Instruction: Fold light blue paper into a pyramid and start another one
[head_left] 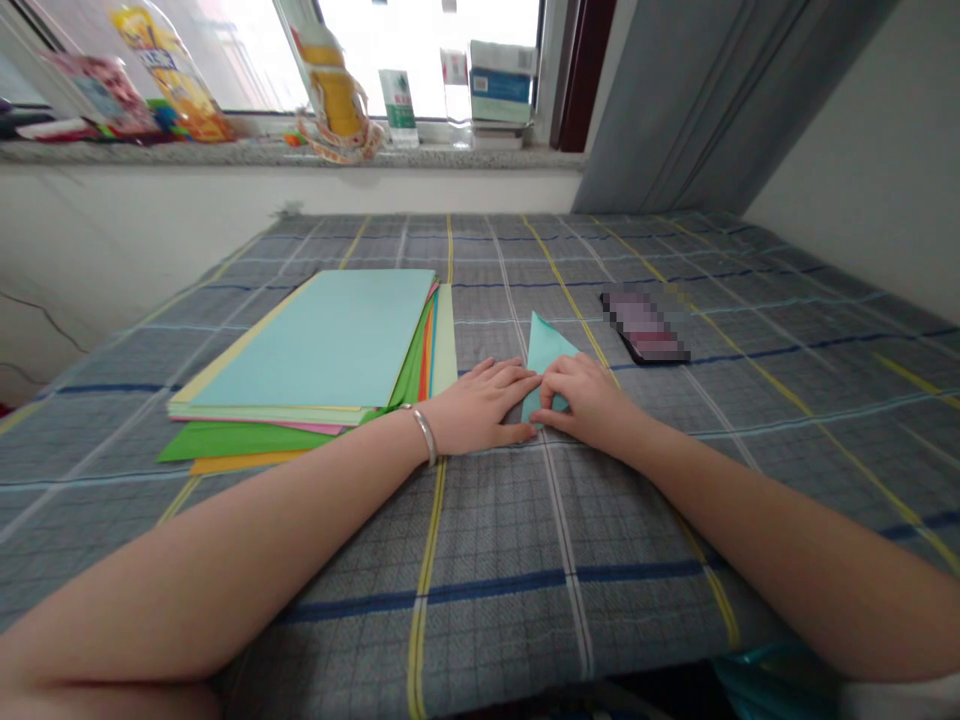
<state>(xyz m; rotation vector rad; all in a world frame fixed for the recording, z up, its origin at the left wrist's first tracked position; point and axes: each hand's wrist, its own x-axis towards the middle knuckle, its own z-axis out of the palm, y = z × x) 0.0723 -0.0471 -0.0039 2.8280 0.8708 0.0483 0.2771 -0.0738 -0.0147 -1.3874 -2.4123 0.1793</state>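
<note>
The folded paper lies on the cloth, right of the paper stack. The left hand rests flat at its left edge; the right hand curls over it, its grip unclear.

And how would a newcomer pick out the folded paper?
On the gray plaid cloth, right of the paper stack, find the right hand. The folded turquoise paper, partly hidden by it, is small and pointed, unlike the large rectangular stack.
</note>
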